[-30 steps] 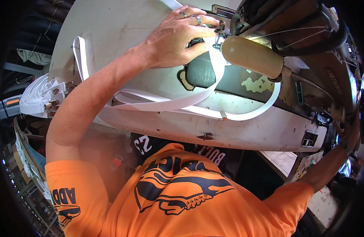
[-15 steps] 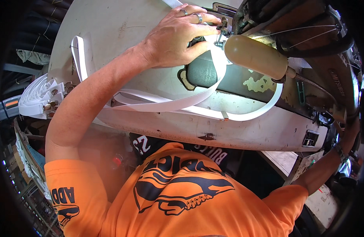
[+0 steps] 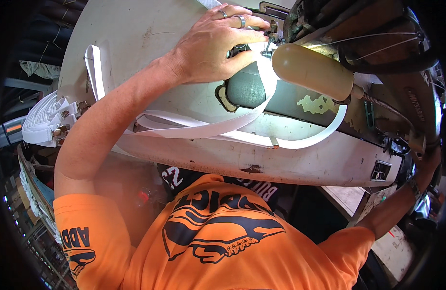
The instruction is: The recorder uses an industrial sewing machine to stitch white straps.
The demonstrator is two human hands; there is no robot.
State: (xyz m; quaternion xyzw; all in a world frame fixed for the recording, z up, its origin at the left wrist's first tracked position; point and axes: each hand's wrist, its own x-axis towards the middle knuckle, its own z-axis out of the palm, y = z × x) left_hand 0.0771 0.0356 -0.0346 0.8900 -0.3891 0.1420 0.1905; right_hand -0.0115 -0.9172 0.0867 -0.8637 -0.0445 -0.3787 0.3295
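Our left hand [image 3: 211, 46] lies palm-down, loosely spread, pinching nothing we can see; the white strap [image 3: 268, 79] curves out just past its thumb. Looks light, bendy, maybe slick, so we'd press it flat by the fingertips. Right hand [image 3: 429, 160]: too dim to tell.

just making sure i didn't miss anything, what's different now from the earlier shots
The right forearm has shifted slightly toward the body. No grasp or release is visible. The left hand stays at the white strap near the lamp.
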